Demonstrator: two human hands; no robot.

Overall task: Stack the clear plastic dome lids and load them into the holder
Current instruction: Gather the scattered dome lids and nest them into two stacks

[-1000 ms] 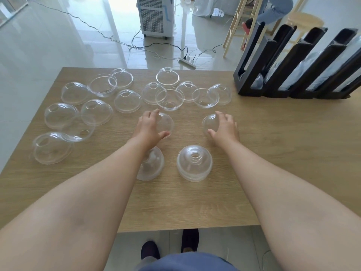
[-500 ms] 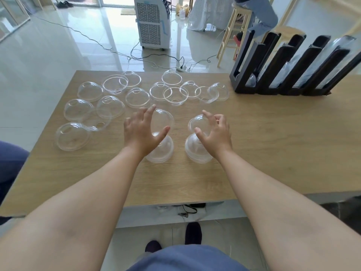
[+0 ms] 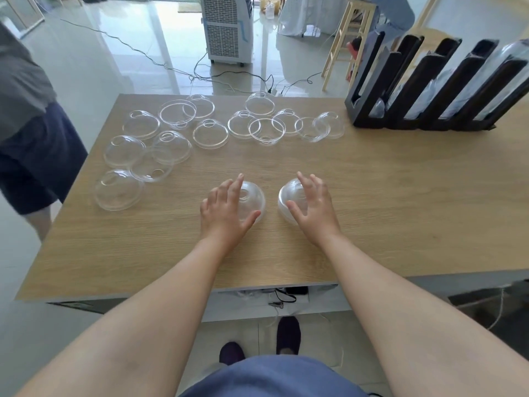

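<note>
Two short stacks of clear dome lids stand in the middle of the wooden table (image 3: 400, 196). My left hand (image 3: 224, 209) cups the left stack (image 3: 253, 200), fingers over the dome and thumb at its base. My right hand (image 3: 313, 206) cups the right stack (image 3: 289, 196) the same way. Several loose clear dome lids (image 3: 210, 133) lie scattered over the far left and far middle of the table, some upright, some upside down. The black slotted holder (image 3: 429, 90) stands at the far right, with clear lids showing in its slots.
A person in dark shorts (image 3: 31, 156) stands at the table's left edge. Beyond the far edge are a white air cooler (image 3: 227, 27), cables and a power strip (image 3: 273, 91) on the floor, and a wooden stool (image 3: 347, 38). My feet (image 3: 287, 335) show under the near edge.
Each hand carried a lid back from farther out and set it down onto the stack near me. The view has pulled back, and a person has appeared at the left.
</note>
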